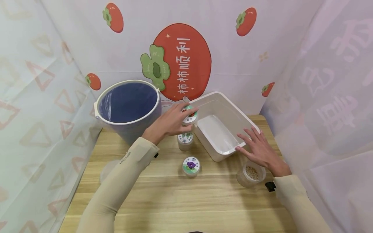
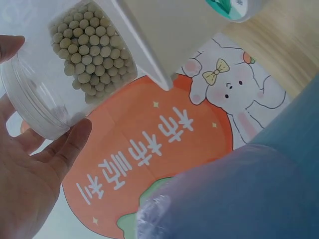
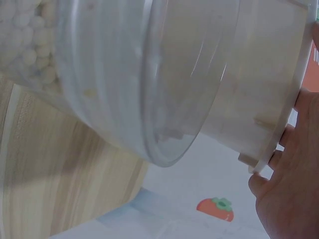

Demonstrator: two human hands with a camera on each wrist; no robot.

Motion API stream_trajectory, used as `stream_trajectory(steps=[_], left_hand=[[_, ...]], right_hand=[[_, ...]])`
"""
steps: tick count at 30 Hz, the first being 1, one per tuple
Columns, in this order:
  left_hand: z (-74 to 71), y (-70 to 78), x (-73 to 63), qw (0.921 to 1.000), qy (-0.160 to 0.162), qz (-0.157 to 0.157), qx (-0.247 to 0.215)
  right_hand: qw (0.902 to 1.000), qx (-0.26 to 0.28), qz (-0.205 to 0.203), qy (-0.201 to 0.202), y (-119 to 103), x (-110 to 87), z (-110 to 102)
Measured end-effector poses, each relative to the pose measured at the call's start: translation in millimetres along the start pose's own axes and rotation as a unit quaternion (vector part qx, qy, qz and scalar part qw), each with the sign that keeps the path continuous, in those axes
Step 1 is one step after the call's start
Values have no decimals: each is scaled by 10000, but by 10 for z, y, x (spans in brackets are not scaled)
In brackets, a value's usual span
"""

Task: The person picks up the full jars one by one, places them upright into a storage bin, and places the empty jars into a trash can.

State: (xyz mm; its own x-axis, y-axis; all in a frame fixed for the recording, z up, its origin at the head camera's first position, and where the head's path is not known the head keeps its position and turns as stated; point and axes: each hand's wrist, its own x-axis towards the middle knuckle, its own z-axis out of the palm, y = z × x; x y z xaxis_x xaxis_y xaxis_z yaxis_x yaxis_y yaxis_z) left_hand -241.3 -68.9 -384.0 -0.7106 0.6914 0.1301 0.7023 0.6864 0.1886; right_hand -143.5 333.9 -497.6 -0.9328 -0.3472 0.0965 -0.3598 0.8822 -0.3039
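My left hand (image 1: 173,120) grips a clear plastic jar (image 2: 94,55) around its lid end, beside the left rim of a white rectangular bin (image 1: 217,129). Small round, pale green-tan pea-like balls fill part of the jar, and its printed lid (image 1: 190,116) shows between thumb and fingers in the head view. My right hand (image 1: 259,147) rests with spread fingers on the bin's near right rim. Below that hand stands a lidless clear jar (image 1: 251,174) of pale beans, large and close in the right wrist view.
A blue bucket (image 1: 131,121) with a white rim and a plastic liner stands at the back left. Two lidded jars, one with a green plant picture (image 1: 185,138) and one with a purple picture (image 1: 191,166), stand left of the bin. A clear round lid (image 1: 107,171) lies partly behind my left sleeve.
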Motion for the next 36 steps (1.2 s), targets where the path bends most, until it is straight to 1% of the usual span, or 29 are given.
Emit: stream_trajectory(steps=[6, 13, 19, 27, 32, 36], left_hand=[[-68, 69, 148, 9999, -47, -98, -36], [-119, 157, 312, 10000, -41, 1, 26], [-142, 230, 445, 10000, -36, 7, 61], [-101, 288, 614, 10000, -70, -58, -4], [-59, 313, 698, 10000, -69, -17, -33], [-19, 332, 752, 9999, -106, -45, -118]], right_hand=[[10000, -17, 6, 15, 3, 4, 7], [10000, -35, 4, 20, 18, 6, 12], [9999, -75, -55, 66, 13, 10, 11], [9999, -96, -78, 114, 12, 4, 21], [9999, -88, -58, 115, 18, 2, 28], [9999, -56, -50, 86, 27, -2, 34]])
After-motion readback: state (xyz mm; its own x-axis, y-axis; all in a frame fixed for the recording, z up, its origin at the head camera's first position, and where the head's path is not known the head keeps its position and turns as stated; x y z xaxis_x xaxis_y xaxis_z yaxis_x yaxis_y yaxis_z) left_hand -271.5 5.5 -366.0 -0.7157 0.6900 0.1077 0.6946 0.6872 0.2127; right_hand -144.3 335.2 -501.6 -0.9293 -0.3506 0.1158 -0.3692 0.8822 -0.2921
